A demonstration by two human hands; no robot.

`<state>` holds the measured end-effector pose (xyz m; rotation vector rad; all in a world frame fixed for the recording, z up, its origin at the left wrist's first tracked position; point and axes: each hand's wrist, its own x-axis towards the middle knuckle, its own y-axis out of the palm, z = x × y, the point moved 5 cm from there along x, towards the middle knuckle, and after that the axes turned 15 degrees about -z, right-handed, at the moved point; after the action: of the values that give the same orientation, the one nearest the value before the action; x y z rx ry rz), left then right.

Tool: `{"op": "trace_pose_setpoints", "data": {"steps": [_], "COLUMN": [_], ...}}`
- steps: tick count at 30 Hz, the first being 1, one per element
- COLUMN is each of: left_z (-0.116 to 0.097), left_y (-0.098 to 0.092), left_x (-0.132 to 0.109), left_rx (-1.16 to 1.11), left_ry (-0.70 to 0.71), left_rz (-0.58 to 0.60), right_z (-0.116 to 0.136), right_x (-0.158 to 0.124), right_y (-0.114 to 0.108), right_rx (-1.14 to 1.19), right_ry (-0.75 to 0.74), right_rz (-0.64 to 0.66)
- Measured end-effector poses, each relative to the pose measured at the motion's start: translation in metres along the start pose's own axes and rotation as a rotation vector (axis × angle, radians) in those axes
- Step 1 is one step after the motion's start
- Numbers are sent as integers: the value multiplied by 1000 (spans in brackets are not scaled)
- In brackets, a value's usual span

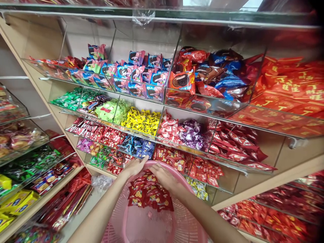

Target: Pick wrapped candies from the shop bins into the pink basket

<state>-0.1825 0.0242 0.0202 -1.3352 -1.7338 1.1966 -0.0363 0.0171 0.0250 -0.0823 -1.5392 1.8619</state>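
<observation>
A pink plastic basket [188,216] with perforated sides stands tilted in front of me, its far rim close to the shelves. Several red candy packets [149,195] with orange pictures lie in its far half. My left hand [134,167] is at the far left rim, its visible fingers stretched toward the shelf; its fingertips are partly hidden. My right hand [164,178] is at the far rim on the right, fingers stretched out flat over the packets' far edge. Just beyond the rim, similar red packets [169,157] fill a shelf compartment beside dark blue packets [148,148].
Clear-fronted shelves hold yellow candies [141,120], purple candies [191,133], red pointed packets [235,145] and cookie packs [182,82]. A glass shelf edge [162,15] crosses the top. More stocked shelves [22,141] stand at left. A crumpled clear bag [101,183] lies lower left.
</observation>
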Motion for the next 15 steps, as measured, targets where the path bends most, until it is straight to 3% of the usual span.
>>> {"op": "trace_pose_setpoints", "data": {"steps": [8,15], "left_z": [3,3], "left_y": [0,0], "left_x": [2,2], "left_rx": [-34,-35], "left_ry": [-5,1], "left_rz": [16,8], "right_z": [-16,-7], "right_x": [-33,-75], "right_y": [-30,-34], "right_rx": [-156,-209], "right_ry": [64,90], "right_rz": [-154,-151]}}
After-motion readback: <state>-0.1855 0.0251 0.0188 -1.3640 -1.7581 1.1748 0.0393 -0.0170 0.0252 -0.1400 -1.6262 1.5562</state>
